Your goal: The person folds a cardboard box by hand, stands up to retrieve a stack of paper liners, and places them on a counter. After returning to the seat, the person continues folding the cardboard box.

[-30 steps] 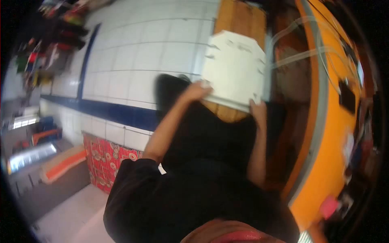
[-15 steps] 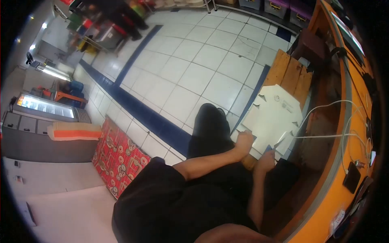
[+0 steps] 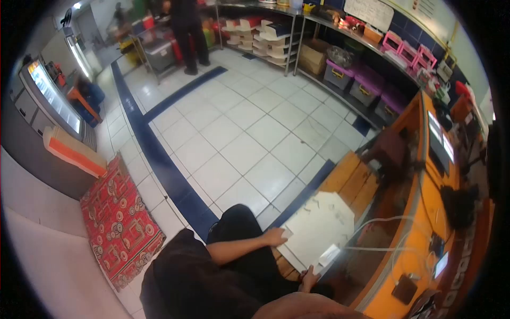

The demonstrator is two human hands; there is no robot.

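Note:
A flat white cardboard box blank (image 3: 317, 223) with small cut slots and tabs lies on a slatted wooden bench (image 3: 348, 178), beside my knee. My left hand (image 3: 274, 237) is closed on a flap at its left edge. Down at the near corner, my right hand (image 3: 308, 278) is closed on the cardboard, its fingertips partly hidden. Just beyond that hand a bright white flap (image 3: 329, 255) stands up at an angle. White cables (image 3: 380, 248) run from the orange counter towards the right edge of the blank.
An orange counter (image 3: 390, 266) with phones on it borders my right. Left, a red patterned mat (image 3: 122, 228) lies on the tiled floor (image 3: 234, 138). Shelves with purple-lidded bins (image 3: 366, 87) line the back. Another person (image 3: 188, 37) stands far off.
My view has tilted up and turned, so more of the back shelves shows. The cardboard and both hands sit lower and further left in view. Both hands stay on the cardboard.

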